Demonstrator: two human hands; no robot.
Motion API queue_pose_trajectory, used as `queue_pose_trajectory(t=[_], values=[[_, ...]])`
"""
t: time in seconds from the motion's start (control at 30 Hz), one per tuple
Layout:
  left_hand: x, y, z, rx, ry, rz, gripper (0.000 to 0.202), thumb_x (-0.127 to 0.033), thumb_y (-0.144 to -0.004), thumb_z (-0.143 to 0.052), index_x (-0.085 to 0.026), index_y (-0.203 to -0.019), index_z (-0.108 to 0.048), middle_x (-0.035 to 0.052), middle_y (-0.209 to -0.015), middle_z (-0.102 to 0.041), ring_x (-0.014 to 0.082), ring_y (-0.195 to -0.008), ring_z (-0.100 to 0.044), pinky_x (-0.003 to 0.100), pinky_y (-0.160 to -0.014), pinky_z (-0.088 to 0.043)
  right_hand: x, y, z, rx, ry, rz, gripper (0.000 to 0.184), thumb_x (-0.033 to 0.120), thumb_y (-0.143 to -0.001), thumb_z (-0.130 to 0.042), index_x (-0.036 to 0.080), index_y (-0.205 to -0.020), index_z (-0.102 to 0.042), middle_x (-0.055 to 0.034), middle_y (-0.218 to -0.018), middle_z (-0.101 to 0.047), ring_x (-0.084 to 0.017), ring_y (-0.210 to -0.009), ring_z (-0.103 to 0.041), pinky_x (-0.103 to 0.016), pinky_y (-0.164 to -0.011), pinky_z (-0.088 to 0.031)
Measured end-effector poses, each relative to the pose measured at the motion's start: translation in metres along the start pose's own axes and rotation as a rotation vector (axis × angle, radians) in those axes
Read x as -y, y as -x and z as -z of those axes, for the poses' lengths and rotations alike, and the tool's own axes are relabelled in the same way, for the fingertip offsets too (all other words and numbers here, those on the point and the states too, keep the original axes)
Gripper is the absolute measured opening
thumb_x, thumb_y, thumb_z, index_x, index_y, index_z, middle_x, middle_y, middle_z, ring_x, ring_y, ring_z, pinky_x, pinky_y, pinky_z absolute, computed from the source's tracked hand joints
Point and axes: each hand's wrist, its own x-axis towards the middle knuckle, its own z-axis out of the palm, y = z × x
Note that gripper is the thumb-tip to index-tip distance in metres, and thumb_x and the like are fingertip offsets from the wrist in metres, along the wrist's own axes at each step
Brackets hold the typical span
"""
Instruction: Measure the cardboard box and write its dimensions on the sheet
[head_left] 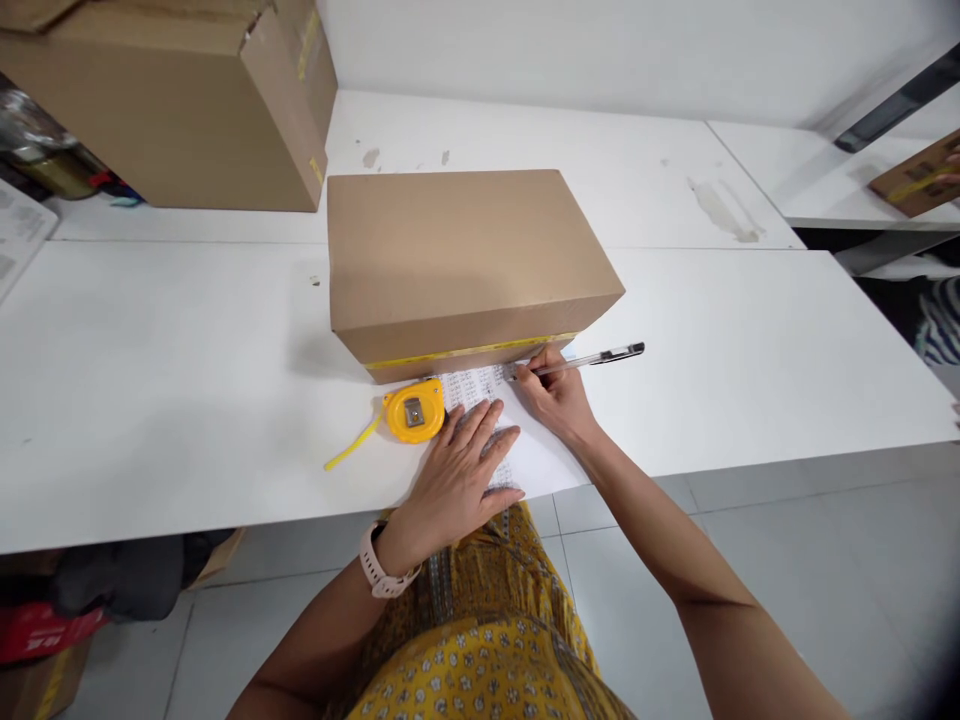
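My left hand [459,470] lies flat, fingers spread, on a printed sheet of paper [536,455] at the table's front edge. My right hand [553,392] pinches a clear pen with a black cap [592,360], its tip on the sheet's upper part. A yellow tape measure [414,410] sits just left of my left hand, its tape end [349,448] trailing left. A closed brown cardboard box [457,255] with a yellow tape strip along its lower front stands right behind the paper.
A larger cardboard box [187,100] stands at the back left on the white table [150,360]. Clutter [45,150] lies at the far left. Another person's hand [951,170] and cardboard show at the far right. Boxes [45,650] sit under the table.
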Motion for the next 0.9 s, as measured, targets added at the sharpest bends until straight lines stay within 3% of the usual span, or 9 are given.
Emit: queue_pose_trajectory(t=[0.9], values=[[-0.0007, -0.0004, 0.0003, 0.004, -0.007, -0.003, 0.067, -0.057, -0.097, -0.057, -0.016, -0.148, -0.047, 0.0188, -0.165, -0.033, 0.0323, -0.155, -0.025, 0.056, -0.126, -0.021, 0.0065, 0.0005, -0.0003, 0.023, 0.056, 0.008, 0.03, 0.044, -0.087, -0.064, 0.023, -0.073, -0.047, 0.0055, -0.058, -0.043, -0.01, -0.051, -0.036, -0.027, -0.049, -0.03]])
